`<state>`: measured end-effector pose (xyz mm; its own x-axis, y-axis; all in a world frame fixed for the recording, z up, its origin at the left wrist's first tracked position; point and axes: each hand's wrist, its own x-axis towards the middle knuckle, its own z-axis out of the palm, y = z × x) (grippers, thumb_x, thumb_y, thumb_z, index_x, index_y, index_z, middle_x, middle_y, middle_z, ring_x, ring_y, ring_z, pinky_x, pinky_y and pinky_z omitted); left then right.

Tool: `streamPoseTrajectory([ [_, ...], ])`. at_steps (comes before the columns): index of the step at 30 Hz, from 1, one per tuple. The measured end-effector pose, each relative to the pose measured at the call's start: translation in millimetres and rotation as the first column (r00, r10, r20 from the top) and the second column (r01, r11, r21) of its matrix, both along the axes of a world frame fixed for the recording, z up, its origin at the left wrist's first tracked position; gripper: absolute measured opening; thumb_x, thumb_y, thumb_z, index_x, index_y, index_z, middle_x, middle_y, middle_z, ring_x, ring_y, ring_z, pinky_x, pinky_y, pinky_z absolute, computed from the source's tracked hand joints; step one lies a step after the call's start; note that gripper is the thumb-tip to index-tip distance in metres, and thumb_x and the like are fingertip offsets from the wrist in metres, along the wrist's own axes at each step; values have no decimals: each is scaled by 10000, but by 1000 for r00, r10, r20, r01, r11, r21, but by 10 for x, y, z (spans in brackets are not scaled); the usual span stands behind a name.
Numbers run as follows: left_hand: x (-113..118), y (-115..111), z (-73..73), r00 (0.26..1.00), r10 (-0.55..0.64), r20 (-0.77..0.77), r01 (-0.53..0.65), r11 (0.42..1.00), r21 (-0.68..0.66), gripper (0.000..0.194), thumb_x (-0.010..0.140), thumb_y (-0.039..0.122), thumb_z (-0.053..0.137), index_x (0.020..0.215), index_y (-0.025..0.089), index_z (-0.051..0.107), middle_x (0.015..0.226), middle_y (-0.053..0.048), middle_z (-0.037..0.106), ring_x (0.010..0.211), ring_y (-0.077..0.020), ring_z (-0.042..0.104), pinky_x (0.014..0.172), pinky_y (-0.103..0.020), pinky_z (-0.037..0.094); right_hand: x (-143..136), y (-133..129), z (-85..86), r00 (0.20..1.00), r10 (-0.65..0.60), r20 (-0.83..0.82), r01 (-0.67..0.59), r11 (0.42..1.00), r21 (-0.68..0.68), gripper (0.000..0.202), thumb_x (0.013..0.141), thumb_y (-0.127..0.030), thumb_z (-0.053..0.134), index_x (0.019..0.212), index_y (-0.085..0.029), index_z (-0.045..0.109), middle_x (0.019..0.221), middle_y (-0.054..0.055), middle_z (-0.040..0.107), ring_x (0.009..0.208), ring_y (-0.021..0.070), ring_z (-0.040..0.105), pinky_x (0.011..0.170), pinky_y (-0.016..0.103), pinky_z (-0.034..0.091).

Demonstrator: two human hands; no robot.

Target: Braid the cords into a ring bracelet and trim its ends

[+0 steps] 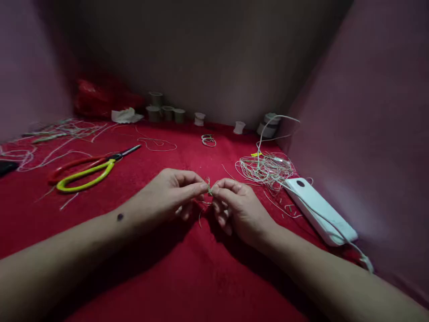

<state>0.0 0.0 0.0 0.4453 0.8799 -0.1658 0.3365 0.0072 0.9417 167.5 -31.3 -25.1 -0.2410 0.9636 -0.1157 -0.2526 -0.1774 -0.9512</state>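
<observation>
Sprawling across the far left of the red cloth (214, 277), loose pale cords (69, 132) lie in a messy heap, with a red bag (100, 96) and a crumpled white tissue (126, 116) behind. Nearer, scissors (109, 165) with one red and one yellow handle rest well apart from either hand. Next comes the left hand (170, 192), its thumb and forefinger pinched together at the middle of the cloth, the other fingers curled beneath. As for progress, a short stretch of green cord (209, 189) already looks twisted or knotted, while thin ends stick out above and below it, so the work seems partly done, with those ends loose; how much remains is too small to judge. That knotted part sits between the two hands, just at the left fingertips and touching the right ones. The right hand (239, 203) grips it likewise between thumb and forefinger, remaining fingers bent under. Beyond the hands stand pale spools (199, 119), with a small loop of cord (208, 141) lying before them. Farther right, a tangle of cord (258, 170) spreads beside a white oblong device (320, 210), and a white cable (335, 229) crosses over that device.
</observation>
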Motion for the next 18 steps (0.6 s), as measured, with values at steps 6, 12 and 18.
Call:
streamPoseTrajectory([
  [6, 8, -2, -29, 999, 6, 32, -7, 1000, 25, 183, 783, 336, 624, 801, 154, 630, 431, 42, 536, 358, -71, 427, 345, -156, 281, -28, 7, -28, 1000, 11, 26, -11, 1000, 7, 181, 806, -299, 625, 735, -187, 501, 500, -75, 508, 331, 57, 425, 249, 135, 299],
  [12, -7, 21, -80, 997, 33, 73, -29, 998, -49, 170, 800, 333, 613, 758, 168, 600, 386, 48, 502, 309, -65, 371, 319, -158, 255, -17, 6, -6, 997, -9, 73, 10, 1000, -7, 149, 806, -305, 581, 840, -207, 475, 580, -53, 600, 342, 71, 474, 259, 151, 333],
  [18, -34, 23, -71, 990, 56, 126, -43, 994, -103, 186, 794, 343, 636, 722, 176, 595, 400, 43, 506, 296, -67, 374, 296, -158, 266, -7, -2, 43, 962, -91, 257, 61, 991, 122, 156, 811, -233, 514, 948, -206, 446, 617, -48, 627, 306, 58, 421, 274, 162, 291],
])
